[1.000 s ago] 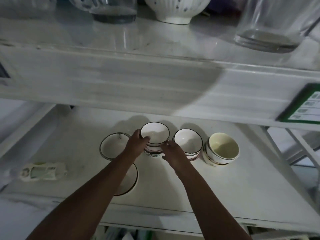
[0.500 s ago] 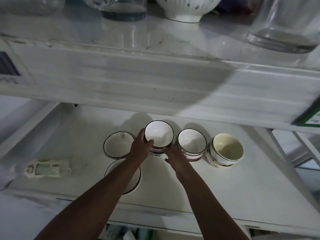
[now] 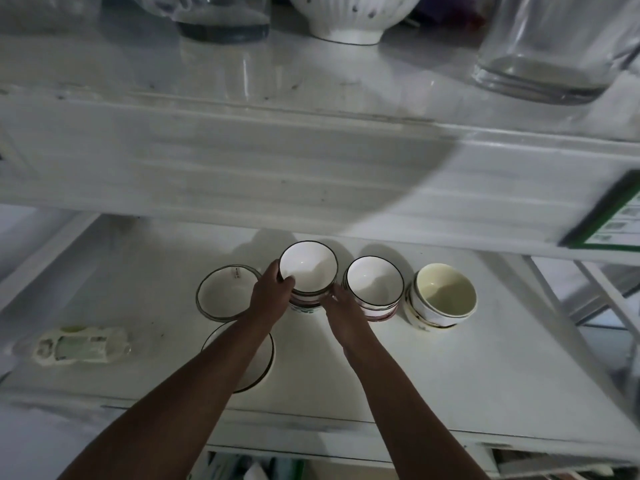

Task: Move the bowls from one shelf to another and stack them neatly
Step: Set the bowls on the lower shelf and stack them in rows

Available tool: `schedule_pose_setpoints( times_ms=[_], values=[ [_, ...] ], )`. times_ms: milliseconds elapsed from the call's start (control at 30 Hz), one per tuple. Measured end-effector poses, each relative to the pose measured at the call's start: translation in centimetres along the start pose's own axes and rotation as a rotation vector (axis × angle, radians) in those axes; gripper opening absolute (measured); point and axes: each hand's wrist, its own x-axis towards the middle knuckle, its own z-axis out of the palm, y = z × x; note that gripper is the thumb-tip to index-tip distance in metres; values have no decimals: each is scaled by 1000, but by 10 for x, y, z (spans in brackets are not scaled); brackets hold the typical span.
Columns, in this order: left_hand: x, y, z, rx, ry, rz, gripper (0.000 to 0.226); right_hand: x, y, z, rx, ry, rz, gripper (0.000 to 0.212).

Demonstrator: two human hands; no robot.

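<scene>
Two hands close on a stack of bowls (image 3: 308, 271) on the lower shelf (image 3: 450, 375). The left hand (image 3: 270, 294) curls round its left side, thumb hooked over the top rim; the right hand (image 3: 341, 306) presses curled fingers to its right side. Nearest, under the left forearm, one shallow bowl (image 3: 256, 362). Left of the grip, another (image 3: 225, 292). Right — two more stacks (image 3: 375, 285), (image 3: 443, 294). Above, on the upper shelf (image 3: 311, 81) — two glass vessels (image 3: 554, 46), (image 3: 221, 19) and one ribbed bowl (image 3: 353, 15).

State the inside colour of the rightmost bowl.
Pale yellow-cream inside the rightmost bowl; head view.
</scene>
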Motion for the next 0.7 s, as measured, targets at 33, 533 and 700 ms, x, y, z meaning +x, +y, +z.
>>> schedule_pose_setpoints(
  times_ms=[33,533,700],
  values=[
    [1,-1,1,5,9,12,62,1,0,0,-1,-5,-1,37],
    [-7,5,2,68,18,22,37,-2,-6,0,-61,24,-50,41],
    [-3,9,1,83,52,22,33,0,-5,-3,-80,-3,7,39]
  ],
)
